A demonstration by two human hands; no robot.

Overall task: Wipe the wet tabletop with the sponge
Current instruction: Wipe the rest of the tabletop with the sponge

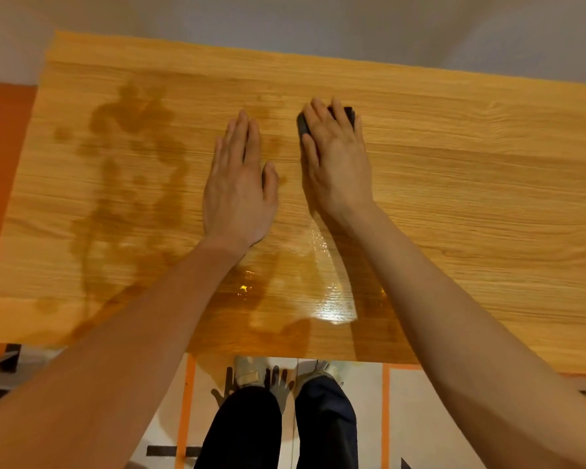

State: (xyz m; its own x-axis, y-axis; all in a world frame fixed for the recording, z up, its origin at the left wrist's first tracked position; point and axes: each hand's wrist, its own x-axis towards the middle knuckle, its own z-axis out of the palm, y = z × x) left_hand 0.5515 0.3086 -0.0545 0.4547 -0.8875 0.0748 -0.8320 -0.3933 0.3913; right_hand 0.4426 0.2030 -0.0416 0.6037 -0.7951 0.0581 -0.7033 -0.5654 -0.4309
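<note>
A person leans over a wood-grain tabletop [454, 198], both bare forearms reaching toward twelve o'clock. The right hand [335, 160] lies palm-down on a dark sponge [303, 124], fingers draped over it and pressing it to the wood just past the table's middle; only the sponge's ends show, so its long axis appears to run nine to three. The left hand [239, 191] rests flat beside it at nine o'clock, fingers straight and together. Dark wet patches [132, 184] spread toward nine o'clock, and a glossy streak [332, 292] shines at six o'clock near the front edge. Dry board lies open toward three o'clock. Shoes [251, 374] stand below on patterned floor [420, 418].
</note>
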